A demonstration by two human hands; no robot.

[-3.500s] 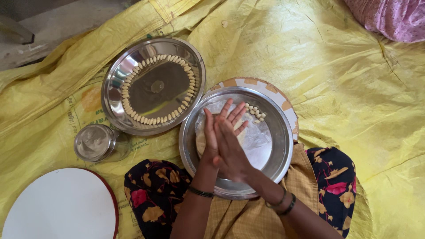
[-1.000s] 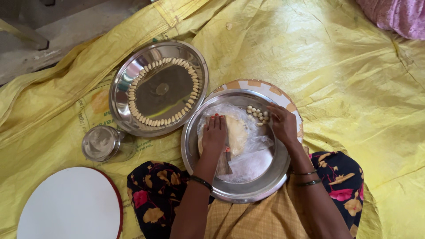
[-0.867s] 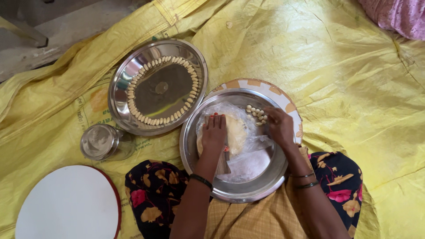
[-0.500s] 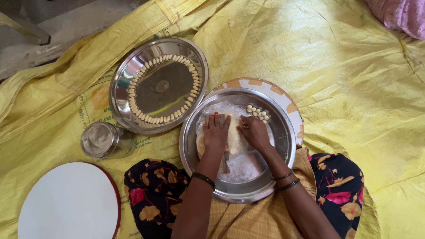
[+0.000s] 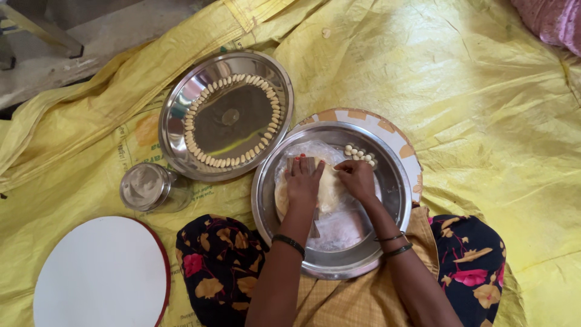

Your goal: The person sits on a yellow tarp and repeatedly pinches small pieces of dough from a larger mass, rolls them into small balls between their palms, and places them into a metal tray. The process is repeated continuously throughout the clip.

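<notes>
A steel plate point(image 5: 387, 218) rests in front of me on a patterned round board. In it lies a pale lump of dough point(image 5: 330, 188) on a clear plastic sheet point(image 5: 342, 227). My left hand point(image 5: 302, 181) lies flat on the dough's left side. My right hand point(image 5: 357, 180) pinches the dough at its top right edge. A small cluster of little dough balls point(image 5: 358, 154) sits at the plate's far rim. A second steel plate point(image 5: 225, 115) to the upper left holds a ring of several small dough pieces.
A steel lidded tin point(image 5: 145, 186) stands left of the near plate. A white round board with a red rim point(image 5: 103, 272) lies at the lower left. Yellow sacking point(image 5: 484, 121) covers the floor. Pink cloth point(image 5: 554, 21) shows at the top right.
My hands, pressed together above the plate 3.5 s ago, came down onto the dough. My right hand moved from the plate's right rim inward to the dough.
</notes>
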